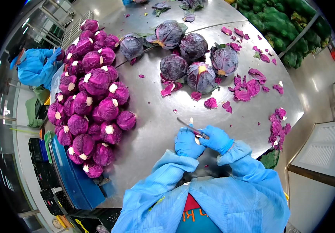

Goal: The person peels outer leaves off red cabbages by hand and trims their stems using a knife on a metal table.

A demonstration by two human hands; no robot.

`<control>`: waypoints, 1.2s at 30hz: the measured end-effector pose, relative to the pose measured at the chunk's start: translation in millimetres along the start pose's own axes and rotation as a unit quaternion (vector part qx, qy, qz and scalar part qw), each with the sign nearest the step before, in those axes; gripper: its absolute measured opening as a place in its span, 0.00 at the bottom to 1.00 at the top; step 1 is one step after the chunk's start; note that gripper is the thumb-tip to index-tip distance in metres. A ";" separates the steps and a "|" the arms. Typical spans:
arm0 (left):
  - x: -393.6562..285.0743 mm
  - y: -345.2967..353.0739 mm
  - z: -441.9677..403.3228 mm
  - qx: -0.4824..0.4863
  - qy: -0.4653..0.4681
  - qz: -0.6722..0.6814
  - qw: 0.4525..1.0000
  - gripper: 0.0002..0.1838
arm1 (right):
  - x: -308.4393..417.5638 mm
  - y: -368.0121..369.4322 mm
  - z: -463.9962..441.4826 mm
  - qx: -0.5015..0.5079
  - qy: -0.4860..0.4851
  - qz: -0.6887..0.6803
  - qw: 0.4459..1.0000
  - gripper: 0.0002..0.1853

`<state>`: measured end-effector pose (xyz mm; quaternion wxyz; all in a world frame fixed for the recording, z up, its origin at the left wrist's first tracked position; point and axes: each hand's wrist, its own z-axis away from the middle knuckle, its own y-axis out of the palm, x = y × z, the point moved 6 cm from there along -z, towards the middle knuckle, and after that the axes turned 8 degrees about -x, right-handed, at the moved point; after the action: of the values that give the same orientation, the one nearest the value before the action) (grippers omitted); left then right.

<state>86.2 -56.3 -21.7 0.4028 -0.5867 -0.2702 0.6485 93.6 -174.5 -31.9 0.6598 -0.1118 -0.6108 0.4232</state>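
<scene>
My right hand, in a blue glove, is closed round the handle of a knife, whose blade points up and left over the steel table. Beside it, touching or nearly so, my left hand has its gloved fingers bent; a small pale piece shows between the hands, and what the left fingers hold is too hidden to name. Beyond the hands sit several dark red cabbages with outer leaves. Trimmed purple cabbages with pale cut stems are piled at the left.
Loose purple leaves lie on the right of the steel table. Blue crates stand at the lower left. A co-worker in blue is beyond the pile. Green net sacks are at the upper right.
</scene>
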 end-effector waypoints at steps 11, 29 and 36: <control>2.0 -10.0 25.9 -0.171 0.144 0.071 0.972 0.38 | -81.3 13.1 -3.4 -0.212 0.125 -0.067 0.967 0.19; 100.4 -1.3 54.2 -0.065 0.044 0.374 0.924 0.59 | -20.7 -18.3 34.1 -0.124 -0.040 -0.192 0.973 0.30; 90.3 10.7 43.3 0.058 0.055 0.473 0.877 0.68 | 27.7 16.8 5.3 0.018 -0.199 -0.171 0.965 0.35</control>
<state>42.8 19.1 -72.4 0.0954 -0.6552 0.1005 0.7427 78.8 -146.9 -22.1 0.5895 0.0933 -0.7320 0.3286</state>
